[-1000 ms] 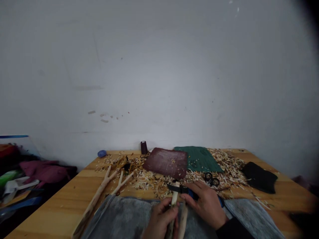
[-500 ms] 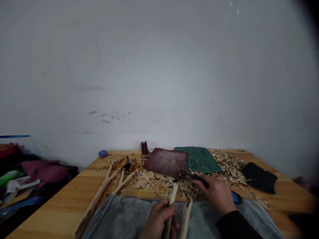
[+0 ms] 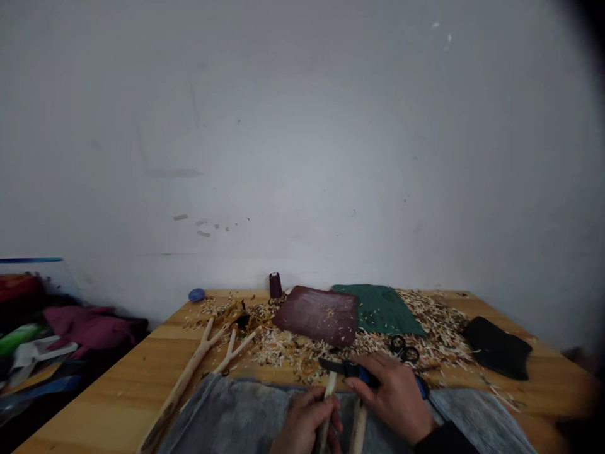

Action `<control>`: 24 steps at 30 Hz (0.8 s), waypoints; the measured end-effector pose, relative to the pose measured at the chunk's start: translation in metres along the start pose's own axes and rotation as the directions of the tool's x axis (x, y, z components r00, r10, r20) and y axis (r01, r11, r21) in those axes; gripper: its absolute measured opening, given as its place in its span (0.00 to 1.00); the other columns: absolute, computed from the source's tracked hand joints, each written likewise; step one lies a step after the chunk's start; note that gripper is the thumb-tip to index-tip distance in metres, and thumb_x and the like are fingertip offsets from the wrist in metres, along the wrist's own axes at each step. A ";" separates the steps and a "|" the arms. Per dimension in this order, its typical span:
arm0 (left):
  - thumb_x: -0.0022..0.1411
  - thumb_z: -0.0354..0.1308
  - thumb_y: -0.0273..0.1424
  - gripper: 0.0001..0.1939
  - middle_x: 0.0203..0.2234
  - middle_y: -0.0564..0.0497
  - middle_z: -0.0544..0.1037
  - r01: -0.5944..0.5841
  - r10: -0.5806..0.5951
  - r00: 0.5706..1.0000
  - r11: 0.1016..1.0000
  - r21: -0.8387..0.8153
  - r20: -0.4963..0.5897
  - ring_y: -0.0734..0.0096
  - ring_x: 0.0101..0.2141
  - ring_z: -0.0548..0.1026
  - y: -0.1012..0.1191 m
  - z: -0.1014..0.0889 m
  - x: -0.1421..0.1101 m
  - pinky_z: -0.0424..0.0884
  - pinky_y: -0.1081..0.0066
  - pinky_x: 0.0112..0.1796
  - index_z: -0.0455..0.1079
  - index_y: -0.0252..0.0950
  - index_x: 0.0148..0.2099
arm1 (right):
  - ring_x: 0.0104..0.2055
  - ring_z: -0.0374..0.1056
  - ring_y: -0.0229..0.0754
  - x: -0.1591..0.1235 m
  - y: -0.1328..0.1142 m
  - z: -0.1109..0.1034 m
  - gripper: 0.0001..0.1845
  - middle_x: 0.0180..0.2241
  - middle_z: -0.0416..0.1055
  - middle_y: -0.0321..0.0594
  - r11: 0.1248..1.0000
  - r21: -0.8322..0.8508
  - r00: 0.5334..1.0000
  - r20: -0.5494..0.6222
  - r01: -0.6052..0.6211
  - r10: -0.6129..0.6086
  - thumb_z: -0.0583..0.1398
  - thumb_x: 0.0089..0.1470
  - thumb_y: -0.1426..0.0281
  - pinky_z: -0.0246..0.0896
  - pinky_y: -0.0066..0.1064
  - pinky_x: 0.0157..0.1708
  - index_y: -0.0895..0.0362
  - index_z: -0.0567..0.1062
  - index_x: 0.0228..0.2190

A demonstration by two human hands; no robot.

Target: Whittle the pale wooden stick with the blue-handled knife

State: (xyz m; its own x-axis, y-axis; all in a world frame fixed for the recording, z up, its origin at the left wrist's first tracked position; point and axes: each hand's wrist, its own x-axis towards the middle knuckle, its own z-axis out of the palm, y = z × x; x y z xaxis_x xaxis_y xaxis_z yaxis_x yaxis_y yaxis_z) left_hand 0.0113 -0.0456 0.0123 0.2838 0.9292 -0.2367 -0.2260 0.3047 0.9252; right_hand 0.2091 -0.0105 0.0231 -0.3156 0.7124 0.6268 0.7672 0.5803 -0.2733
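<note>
My left hand (image 3: 305,424) is shut around a pale peeled wooden stick (image 3: 327,403), whose upper end stands just below the knife. My right hand (image 3: 390,398) grips a sheath-type knife (image 3: 347,369) with a black and blue handle. Its dark blade lies across the top of the stick, touching it or very close. A second pale stick end (image 3: 359,429) rises to the right of my left hand. Its lower part is hidden, so I cannot tell if it joins the held stick as a fork.
A grey felt cloth (image 3: 477,410) covers my lap. Wood shavings (image 3: 302,353) litter the wooden table (image 3: 534,372), with forked branches (image 3: 189,366), a maroon leather pad (image 3: 316,315), a green mat (image 3: 378,310), black scissors (image 3: 403,349), a black pouch (image 3: 496,348) and a dark thread spool (image 3: 275,285).
My right hand has come back left and down from the upper right, bringing the knife blade to the stick's top. The view has tilted up slightly, so the table sits lower.
</note>
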 end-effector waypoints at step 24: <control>0.46 0.63 0.47 0.22 0.15 0.52 0.73 -0.008 0.007 0.999 0.999 0.032 0.034 0.78 0.13 0.65 -0.004 -0.005 0.009 0.53 0.76 0.18 0.72 0.30 0.31 | 0.39 0.73 0.46 0.002 0.012 0.001 0.23 0.36 0.78 0.39 0.999 -0.002 0.998 0.058 -0.036 0.036 0.56 0.55 0.47 0.64 0.33 0.37 0.48 0.78 0.41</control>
State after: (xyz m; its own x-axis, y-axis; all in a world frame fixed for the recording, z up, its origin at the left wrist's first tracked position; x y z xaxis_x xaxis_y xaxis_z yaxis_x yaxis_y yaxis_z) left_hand 0.0102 -0.0370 0.0054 0.3133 0.9239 -0.2198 -0.1983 0.2900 0.9362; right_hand 0.2165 -0.0019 0.0201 -0.3200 0.7544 0.5731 0.7791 0.5538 -0.2939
